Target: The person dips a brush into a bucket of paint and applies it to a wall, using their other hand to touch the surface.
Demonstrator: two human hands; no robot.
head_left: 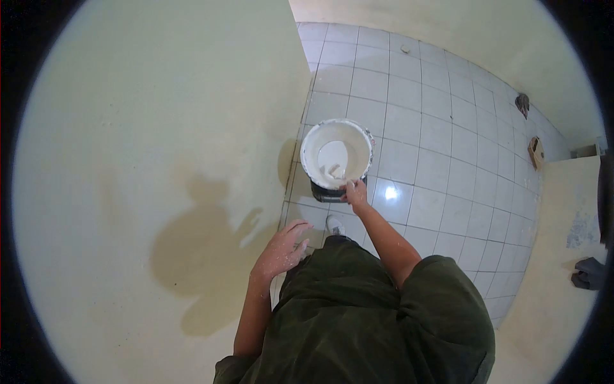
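Note:
A white bucket (pixel 311 142) with a paint-stained rim stands ahead of me on a dark base (pixel 325 194). White liquid (pixel 332 153) covers its bottom, with a small whitish lump-like piece (pixel 336 171) at the near side. My right hand (pixel 354 192) is at the near right of the rim, fingers closed together; I cannot tell what is in them. My left hand (pixel 283 248), speckled with white, hangs in front of the wall with its fingers loosely bent and apart, holding nothing.
A pale wall (pixel 160 115) rises close on my left, its edge ending beyond the bucket. White floor tiles (pixel 400 160) spread to the right. A tan object (pixel 536 152) and a dark crumpled thing (pixel 522 104) lie by the far wall. My shoe (pixel 335 225) is below the bucket.

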